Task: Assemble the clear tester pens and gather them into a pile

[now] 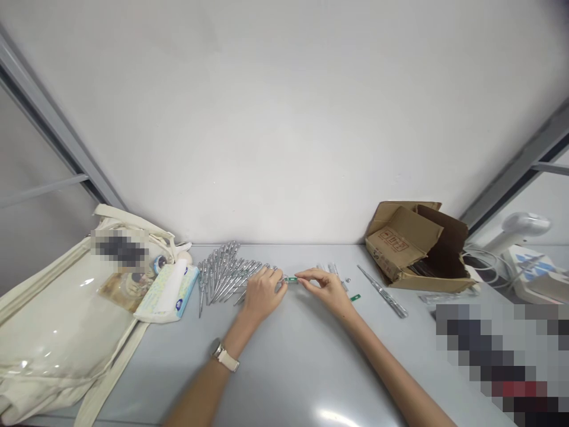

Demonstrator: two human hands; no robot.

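Note:
My left hand (264, 292) is closed on a slim screwdriver, mostly hidden under its fingers, with its clear handle end pointing right. From that side, the thumb and fingertips of my right hand (323, 287) pinch a small green strip (291, 279) at the clear handle's end. How far the strip sits inside the handle I cannot tell. Left of my hands lie several slim screwdrivers (224, 273) with metal shafts, fanned in a heap. Behind and beside my right hand are small clear parts (332, 268) and another green strip (355, 298).
A bundle of long metal shafts (383, 292) lies at the right, before an open cardboard box (400, 243). A tissue pack (168, 292) and a cream bag (62, 308) take up the left. A handheld scanner (524, 225) stands far right. The wall rises behind the table (284, 367).

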